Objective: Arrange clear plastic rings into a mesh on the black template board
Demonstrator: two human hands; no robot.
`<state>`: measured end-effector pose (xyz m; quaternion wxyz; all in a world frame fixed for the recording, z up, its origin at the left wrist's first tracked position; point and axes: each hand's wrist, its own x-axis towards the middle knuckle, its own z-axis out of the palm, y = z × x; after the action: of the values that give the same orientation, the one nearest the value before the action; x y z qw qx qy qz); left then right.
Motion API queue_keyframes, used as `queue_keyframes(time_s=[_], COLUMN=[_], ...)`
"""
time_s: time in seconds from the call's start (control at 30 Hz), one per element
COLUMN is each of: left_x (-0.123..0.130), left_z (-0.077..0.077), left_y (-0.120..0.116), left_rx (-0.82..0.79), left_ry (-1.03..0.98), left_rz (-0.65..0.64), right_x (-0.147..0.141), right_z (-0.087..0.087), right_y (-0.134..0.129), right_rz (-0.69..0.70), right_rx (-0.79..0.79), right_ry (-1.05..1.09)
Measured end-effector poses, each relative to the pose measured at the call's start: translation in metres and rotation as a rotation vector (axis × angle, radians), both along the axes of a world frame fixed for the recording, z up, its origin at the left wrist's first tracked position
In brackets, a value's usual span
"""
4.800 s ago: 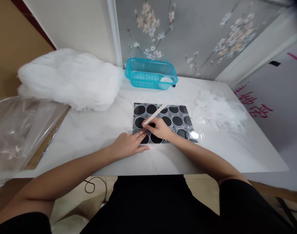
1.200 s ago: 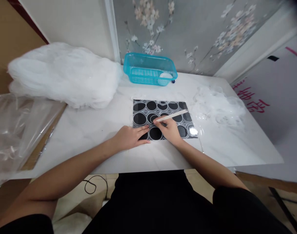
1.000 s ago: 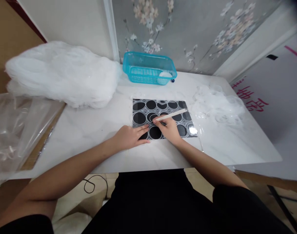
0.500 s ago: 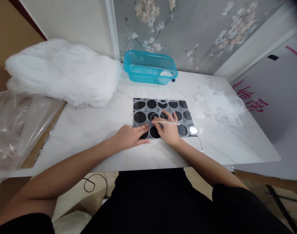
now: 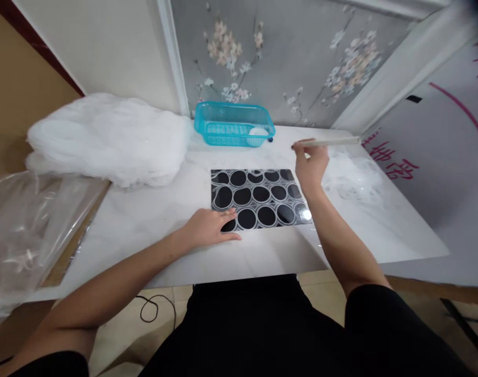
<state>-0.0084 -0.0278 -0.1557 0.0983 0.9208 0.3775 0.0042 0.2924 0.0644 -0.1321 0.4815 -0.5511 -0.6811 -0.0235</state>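
A black sheet with rows of pale-outlined circles (image 5: pixel 266 215) lies flat on the white table. My left hand (image 5: pixel 209 226) rests on its lower left corner and the table beside it, fingers stretched out and holding nothing. Above the table, beyond the sheet's upper right corner, my right hand (image 5: pixel 311 159) is closed on a thin white stick (image 5: pixel 336 141), which points to the right. Below and right of that hand, a loose heap of clear thin rings (image 5: pixel 354 180) lies on the table.
A blue plastic basket (image 5: pixel 234 140) with a round white item (image 5: pixel 258 136) inside stands at the back. A large white translucent bundle (image 5: pixel 109 139) lies back left, clear plastic wrap (image 5: pixel 34 230) at the left edge. A board with red writing (image 5: pixel 427 209) is at the right.
My right hand has lifted off the sheet and moved up and right with the white stick. My left hand stays on the sheet's corner. The view has shifted slightly.
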Motion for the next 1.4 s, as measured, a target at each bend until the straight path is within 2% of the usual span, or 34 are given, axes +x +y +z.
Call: queue_keyframes(time_s=[0.07,0.2,0.3,0.4,0.6,0.83,1.2,1.4], left_x=[0.003,0.022,0.043,0.055,0.053,0.052,0.052,0.052], left_z=[0.001,0.004,0.006,0.006,0.001,0.001,0.001,0.002], left_y=[0.001,0.003,0.004,0.008,0.012,0.012,0.013,0.012], left_rx=[0.051,0.143,0.150,0.135,0.120,0.092,0.115,0.112], left_ry=[-0.022,-0.061,-0.019,0.030,0.050,0.029,0.053,0.055], left_rz=[0.011,-0.010,-0.064,-0.084,-0.101,-0.086,-0.095,-0.109], right_x=[-0.004,-0.037,-0.049,-0.047,-0.044,-0.045,-0.048,-0.050], right_z=[-0.007,-0.035,-0.048,-0.051,-0.049,-0.049,-0.048,-0.051], right_y=[-0.026,-0.075,-0.084,-0.080,-0.083,-0.086,-0.086,-0.092], right_rz=[-0.031,0.153,0.167,0.162,0.214,0.178,0.175,0.107], right_rx=[-0.079,-0.345,-0.453,-0.492,-0.471,-0.442,-0.432,-0.307], right_ry=[-0.006,-0.001,0.100,0.166,0.199,0.269,0.114,-0.220])
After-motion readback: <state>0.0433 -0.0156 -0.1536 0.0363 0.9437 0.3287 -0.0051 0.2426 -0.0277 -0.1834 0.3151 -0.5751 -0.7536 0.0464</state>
